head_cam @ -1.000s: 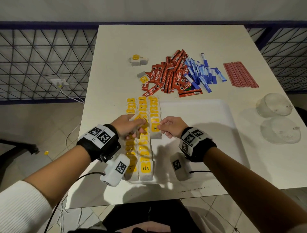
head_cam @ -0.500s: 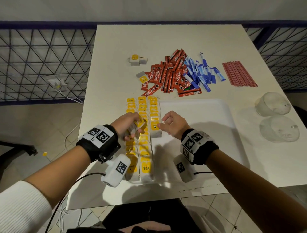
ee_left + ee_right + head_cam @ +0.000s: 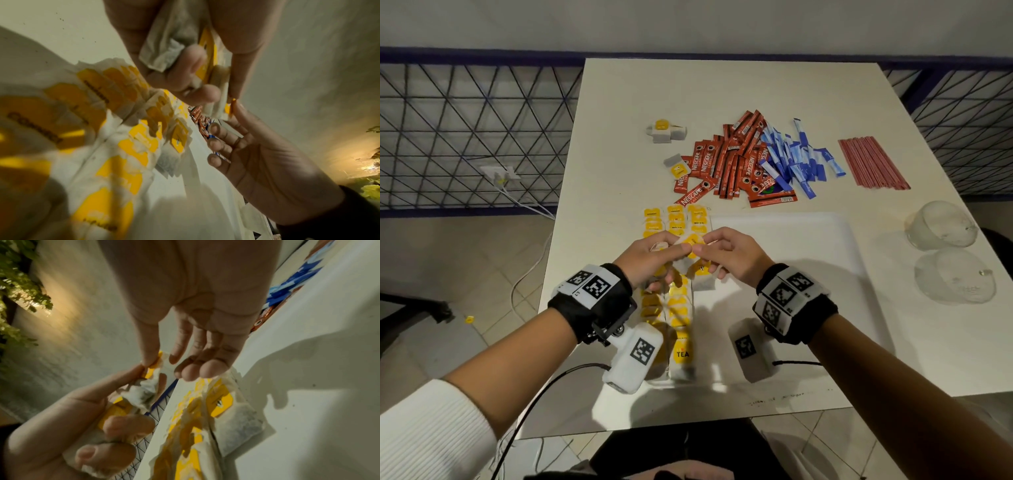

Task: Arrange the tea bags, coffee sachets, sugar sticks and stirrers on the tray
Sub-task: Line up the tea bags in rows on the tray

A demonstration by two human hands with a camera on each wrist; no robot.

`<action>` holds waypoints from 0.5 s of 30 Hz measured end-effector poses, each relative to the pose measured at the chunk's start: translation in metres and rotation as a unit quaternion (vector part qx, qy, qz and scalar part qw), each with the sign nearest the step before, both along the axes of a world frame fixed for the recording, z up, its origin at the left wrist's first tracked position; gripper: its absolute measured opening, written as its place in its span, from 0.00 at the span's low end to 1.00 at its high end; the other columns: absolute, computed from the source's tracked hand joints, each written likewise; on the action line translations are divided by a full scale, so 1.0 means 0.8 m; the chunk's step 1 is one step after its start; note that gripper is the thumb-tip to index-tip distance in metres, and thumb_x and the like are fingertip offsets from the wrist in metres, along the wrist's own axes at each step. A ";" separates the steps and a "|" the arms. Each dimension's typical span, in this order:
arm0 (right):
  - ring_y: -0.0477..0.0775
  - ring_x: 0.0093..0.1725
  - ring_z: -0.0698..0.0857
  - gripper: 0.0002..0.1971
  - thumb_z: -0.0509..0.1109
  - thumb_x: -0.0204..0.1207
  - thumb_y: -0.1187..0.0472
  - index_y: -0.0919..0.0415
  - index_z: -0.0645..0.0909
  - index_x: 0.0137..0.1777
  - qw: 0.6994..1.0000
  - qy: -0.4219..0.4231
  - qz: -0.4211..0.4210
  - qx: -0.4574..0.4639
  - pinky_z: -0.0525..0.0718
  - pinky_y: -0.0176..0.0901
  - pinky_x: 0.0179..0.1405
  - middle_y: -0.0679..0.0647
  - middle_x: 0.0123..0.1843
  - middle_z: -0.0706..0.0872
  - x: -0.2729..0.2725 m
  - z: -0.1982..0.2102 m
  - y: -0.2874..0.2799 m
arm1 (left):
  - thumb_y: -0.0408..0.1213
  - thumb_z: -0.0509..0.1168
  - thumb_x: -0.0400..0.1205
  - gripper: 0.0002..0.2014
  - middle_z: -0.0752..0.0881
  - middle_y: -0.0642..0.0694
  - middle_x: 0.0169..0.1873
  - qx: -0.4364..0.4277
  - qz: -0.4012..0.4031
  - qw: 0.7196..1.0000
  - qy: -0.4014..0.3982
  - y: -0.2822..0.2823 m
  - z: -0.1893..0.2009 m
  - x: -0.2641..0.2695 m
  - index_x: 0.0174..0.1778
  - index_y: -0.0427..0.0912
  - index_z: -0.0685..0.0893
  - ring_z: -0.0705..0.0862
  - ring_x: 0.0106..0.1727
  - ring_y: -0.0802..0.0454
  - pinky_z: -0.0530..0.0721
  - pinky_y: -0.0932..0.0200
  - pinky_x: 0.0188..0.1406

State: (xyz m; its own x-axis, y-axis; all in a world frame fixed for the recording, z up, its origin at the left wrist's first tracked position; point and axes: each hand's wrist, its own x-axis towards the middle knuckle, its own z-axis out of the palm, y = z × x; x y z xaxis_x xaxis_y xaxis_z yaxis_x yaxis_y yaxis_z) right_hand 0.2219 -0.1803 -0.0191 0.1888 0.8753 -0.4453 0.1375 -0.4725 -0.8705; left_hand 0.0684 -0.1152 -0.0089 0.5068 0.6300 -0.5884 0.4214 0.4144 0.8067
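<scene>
Fingers of our left hand curl round a small bunch of tea bags, while our right hand pinches the yellow tag of one between thumb and forefinger, other fingers loose. Both hover just above the bag rows along the tray's left edge. Coffee sachets, sugar sticks, stirrers lie on the table beyond the tray.

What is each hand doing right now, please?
Left hand: grips a bunch of tea bags.
Right hand: pinches the yellow tag of one of those bags, other fingers loose.
</scene>
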 end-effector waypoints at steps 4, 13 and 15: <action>0.56 0.37 0.78 0.05 0.73 0.73 0.58 0.54 0.80 0.40 1.000 0.009 -0.005 0.012 0.77 0.49 0.40 0.53 0.33 0.81 0.003 -0.004 -0.002 | 0.46 0.69 0.77 0.11 0.73 0.46 0.16 0.009 -0.011 1.000 0.002 -0.003 -0.002 -0.004 0.32 0.47 0.80 0.64 0.12 0.53 0.62 0.70 0.14; 0.38 0.21 0.77 0.05 0.72 0.74 0.65 0.58 0.79 0.40 0.998 -0.031 0.045 -0.016 0.75 0.26 0.24 0.44 0.18 0.81 0.012 -0.016 -0.019 | 0.42 0.68 0.79 0.07 0.76 0.55 0.13 0.068 -0.114 0.988 0.077 -0.023 -0.015 -0.005 0.38 0.43 0.84 0.68 0.11 0.61 0.65 0.74 0.11; 0.44 0.25 0.78 0.06 0.72 0.74 0.65 0.57 0.78 0.38 0.995 -0.045 0.071 -0.046 0.74 0.29 0.24 0.49 0.24 0.82 0.012 -0.020 -0.023 | 0.40 0.68 0.79 0.05 0.81 0.54 0.20 0.074 -0.102 0.989 0.078 -0.022 -0.018 -0.006 0.41 0.45 0.86 0.71 0.14 0.60 0.67 0.74 0.12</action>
